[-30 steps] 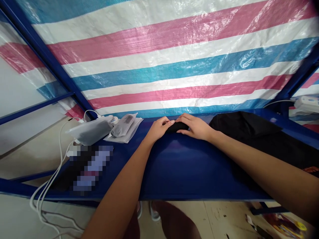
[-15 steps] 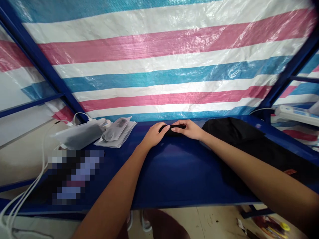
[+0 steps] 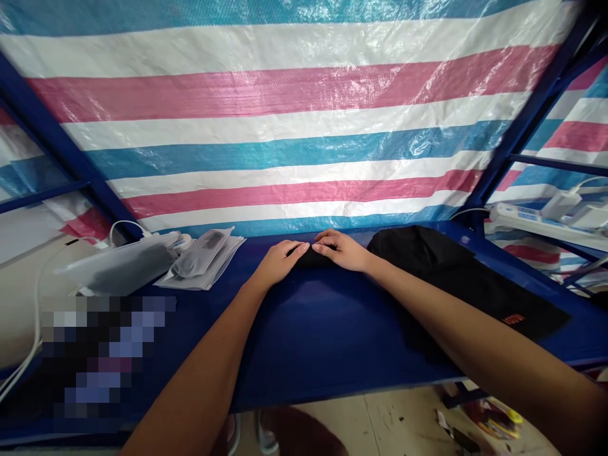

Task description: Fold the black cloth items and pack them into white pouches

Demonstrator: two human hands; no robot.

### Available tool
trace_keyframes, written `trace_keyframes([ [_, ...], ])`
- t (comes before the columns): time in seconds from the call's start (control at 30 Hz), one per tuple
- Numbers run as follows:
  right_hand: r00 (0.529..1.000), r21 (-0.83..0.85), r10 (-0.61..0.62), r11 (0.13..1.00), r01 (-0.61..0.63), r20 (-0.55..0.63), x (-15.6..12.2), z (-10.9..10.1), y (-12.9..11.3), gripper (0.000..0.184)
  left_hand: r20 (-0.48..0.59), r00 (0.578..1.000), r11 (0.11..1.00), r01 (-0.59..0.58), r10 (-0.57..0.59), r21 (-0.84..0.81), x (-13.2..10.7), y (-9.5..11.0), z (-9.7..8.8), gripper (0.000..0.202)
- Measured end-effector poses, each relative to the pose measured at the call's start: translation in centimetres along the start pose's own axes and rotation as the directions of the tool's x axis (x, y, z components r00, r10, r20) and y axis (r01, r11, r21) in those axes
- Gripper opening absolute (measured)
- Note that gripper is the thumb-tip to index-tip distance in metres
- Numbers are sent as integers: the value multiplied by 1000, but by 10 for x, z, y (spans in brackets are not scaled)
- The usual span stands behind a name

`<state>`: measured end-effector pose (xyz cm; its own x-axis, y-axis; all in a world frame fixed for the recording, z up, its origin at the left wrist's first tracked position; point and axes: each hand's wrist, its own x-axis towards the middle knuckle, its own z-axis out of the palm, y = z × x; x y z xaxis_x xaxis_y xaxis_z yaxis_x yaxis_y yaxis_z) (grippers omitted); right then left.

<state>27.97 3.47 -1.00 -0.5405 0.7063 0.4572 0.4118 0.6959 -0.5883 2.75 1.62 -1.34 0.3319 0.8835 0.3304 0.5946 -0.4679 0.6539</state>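
Note:
A small black rolled cloth [image 3: 310, 256] lies at the back of the blue table [image 3: 323, 329], against the striped tarp. My left hand [image 3: 277, 261] rests on its left end with the fingers curled over it. My right hand [image 3: 342, 249] covers its right end, fingers pressed down on it. The fingertips of both hands almost meet over the cloth, and most of it is hidden under them.
A pile of black garments [image 3: 456, 278] lies on the right of the table. Clear bags with dark items [image 3: 202, 256] and a white device with cables [image 3: 123, 266] sit at the left. A white power strip [image 3: 536, 218] lies beyond the right frame post. The striped tarp [image 3: 294, 126] closes the back.
The view has turned to the right and tilted a little, so everything has slid left in the frame. Both hands stay on the black cloth, with their fingertips now closer together.

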Motion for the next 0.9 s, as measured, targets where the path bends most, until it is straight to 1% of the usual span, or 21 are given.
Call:
trace_keyframes([
  [0.1,996,84,68,994,-73,53,-1,0,1,40,61,998,1000,-9,10,-23,-2,4,-4,48],
  [0.2,982,153,154,974,-169,107,-3,1,2,40,110,994,997,18,-9,-79,-3,8,-9,47],
  [0.27,981,212,146,962,-171,130,-5,3,1,36,140,990,993,23,-7,-112,-5,10,-12,46],
  [0.37,982,334,82,933,-136,169,-7,7,-1,29,162,987,989,11,13,-147,-7,13,-16,47],
  [0.43,982,384,64,914,-129,178,-7,9,-2,29,165,986,985,8,20,-170,-7,13,-18,50],
  [0.47,983,390,66,912,-128,169,-7,9,-3,31,148,989,986,5,20,-166,-7,12,-19,49],
  [0.5,985,388,73,913,-129,155,-7,10,-3,32,114,993,991,-1,16,-136,-6,10,-19,48],
  [0.53,986,384,83,914,-133,144,-7,10,-4,34,53,999,998,-1,4,-70,-6,6,-21,47],
  [0.57,986,383,96,913,-142,136,-7,10,-4,36,-34,999,999,19,-17,34,-5,1,-23,47],
  [0.6,985,386,110,910,-154,134,-7,10,-5,37,-135,990,985,69,-48,161,-5,-4,-25,47],
  [0.63,983,391,125,905,-168,134,-7,9,-5,38,-237,968,946,152,-83,285,-5,-10,-28,46],
  [0.67,981,396,138,900,-182,137,-7,9,-6,39,-326,937,887,252,-124,387,-6,-17,-32,46],
  [0.73,977,398,161,894,-205,141,-7,9,-6,41,-453,865,748,445,-216,493,-9,-29,-40,51],
  [0.8,975,395,171,893,-214,141,-8,9,-6,42,-505,804,641,572,-315,512,-13,-38,-47,55],
  [0.83,975,396,169,893,-213,143,-8,9,-6,42,-512,781,605,612,-358,510,-15,-41,-50,55],
  [0.9,975,399,163,893,-210,149,-8,9,-5,43,-511,753,563,654,-416,505,-19,-45,-55,54],
])
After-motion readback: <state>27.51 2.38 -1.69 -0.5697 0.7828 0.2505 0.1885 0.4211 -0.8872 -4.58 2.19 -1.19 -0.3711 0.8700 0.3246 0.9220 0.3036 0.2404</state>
